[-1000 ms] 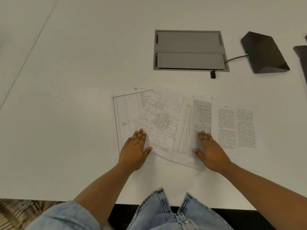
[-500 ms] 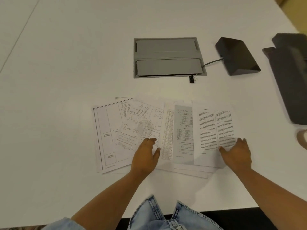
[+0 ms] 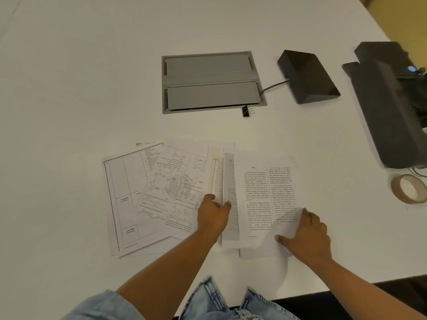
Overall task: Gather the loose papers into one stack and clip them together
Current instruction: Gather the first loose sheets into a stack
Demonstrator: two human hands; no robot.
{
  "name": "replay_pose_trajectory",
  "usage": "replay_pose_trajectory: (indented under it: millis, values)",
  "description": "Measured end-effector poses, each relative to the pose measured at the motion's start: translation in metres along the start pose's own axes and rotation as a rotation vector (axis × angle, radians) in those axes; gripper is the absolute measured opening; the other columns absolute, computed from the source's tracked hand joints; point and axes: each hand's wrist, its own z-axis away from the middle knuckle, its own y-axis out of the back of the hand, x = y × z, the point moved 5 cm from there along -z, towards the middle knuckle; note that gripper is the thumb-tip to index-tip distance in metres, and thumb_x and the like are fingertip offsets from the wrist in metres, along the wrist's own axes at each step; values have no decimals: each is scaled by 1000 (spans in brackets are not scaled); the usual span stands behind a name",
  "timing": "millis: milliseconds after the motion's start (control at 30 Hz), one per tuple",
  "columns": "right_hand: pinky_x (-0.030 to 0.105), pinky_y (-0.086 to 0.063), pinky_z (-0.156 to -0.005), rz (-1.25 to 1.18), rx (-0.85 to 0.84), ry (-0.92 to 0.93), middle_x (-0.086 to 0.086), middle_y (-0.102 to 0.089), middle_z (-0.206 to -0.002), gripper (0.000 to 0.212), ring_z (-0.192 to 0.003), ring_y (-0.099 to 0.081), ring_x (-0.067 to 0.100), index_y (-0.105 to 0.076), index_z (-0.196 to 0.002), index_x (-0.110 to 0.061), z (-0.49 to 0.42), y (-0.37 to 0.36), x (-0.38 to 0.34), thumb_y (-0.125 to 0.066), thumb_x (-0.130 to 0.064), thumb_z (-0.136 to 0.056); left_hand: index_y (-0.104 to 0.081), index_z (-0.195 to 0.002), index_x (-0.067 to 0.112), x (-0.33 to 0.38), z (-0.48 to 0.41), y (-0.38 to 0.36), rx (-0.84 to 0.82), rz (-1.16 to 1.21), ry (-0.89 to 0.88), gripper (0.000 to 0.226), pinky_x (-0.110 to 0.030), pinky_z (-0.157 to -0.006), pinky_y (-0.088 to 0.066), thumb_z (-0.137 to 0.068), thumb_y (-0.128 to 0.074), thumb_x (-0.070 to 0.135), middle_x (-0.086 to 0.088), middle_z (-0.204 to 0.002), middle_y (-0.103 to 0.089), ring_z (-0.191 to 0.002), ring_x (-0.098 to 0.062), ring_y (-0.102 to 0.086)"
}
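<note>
Papers [image 3: 203, 195] lie fanned across the near middle of the white table [image 3: 69, 112], thin, flat printed sheets overlapping one another. Farthest left is a sheet ruled into boxes [image 3: 126, 199], then one of chemical diagrams [image 3: 175, 188], then a narrow strip of a numbered table [image 3: 216, 179], then a shaded text page [image 3: 230, 215], and on the right a two-column text page [image 3: 268, 195].

Half a second ago the two-column page sat further right, leaving more of the shaded page uncovered; it has since slid left over it, so the fan is narrower. The left hand has moved up to the shaded page's edge, and a roll of tape [image 3: 409, 188] has come into sight at the far right.

The left hand [image 3: 213, 215] is loosely curled, fingertips pressing the sheets at the shaded page's left edge. The right hand [image 3: 307, 236] is spread fairly wide, palm down on the two-column page's lower right corner; neither hand grips anything.

Beyond the sheets, a small black binder clip [image 3: 246, 111] lies touching the near rim of a grey metal hatch [image 3: 212, 82], well apart from the pages. A matte black wedge [image 3: 307, 77], cabled to the hatch, sits to its right.
</note>
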Motion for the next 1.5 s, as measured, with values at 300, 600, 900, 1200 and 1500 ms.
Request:
replay_pose_trajectory:
  millis: [300, 600, 900, 1200, 1500]
  values:
    - [43, -46, -102, -427, -63, -32, 16, -46, -142, 83, -122, -53, 31, -37, -147, -7, 1, 5, 5, -72, -44, -82, -60, -123, 14, -1, 12, -7, -191, -22, -116, 26, -27, -79, -57, -98, -54, 7, -3, -114, -70, -89, -15, -67]
    - [29, -49, -84, -961, -289, -139, -3, -72, -110, 35, -100, -66, 14, -67, -109, -17, 4, 16, 1, -75, -37, -81, -70, -94, 18, -21, 41, 22, -175, 342, -9, 13, -18, -57, -57, -90, -68, 6, 9, -84, -78, -71, -5, -75]
    - [37, -56, -79, -1110, -267, -65, -6, -79, -97, 18, -99, -72, 20, -74, -104, -19, 2, 18, -3, -70, -18, -87, -74, -100, 12, -28, 55, 48, -32, 431, -39, 12, -25, -67, -61, -93, -65, 12, 1, -96, -80, -82, -16, -77]
    - [42, -54, -93, -1251, -294, -6, 2, -74, -116, 32, -106, -71, 22, -69, -119, -15, 17, 40, -9, -64, -19, -88, -74, -101, 17, -34, 60, 74, -14, 420, -85, 15, -29, -73, -62, -96, -61, 15, 2, -97, -80, -86, -17, -76]
    - [31, -50, -94, -1186, -311, 77, -11, -72, -118, 38, -108, -67, 10, -64, -119, -31, 43, 34, -68, -71, -38, -83, -75, -104, 10, -37, 79, 97, -83, 486, -96, 16, -37, -84, -60, -95, -62, 12, -7, -100, -79, -93, -23, -75]
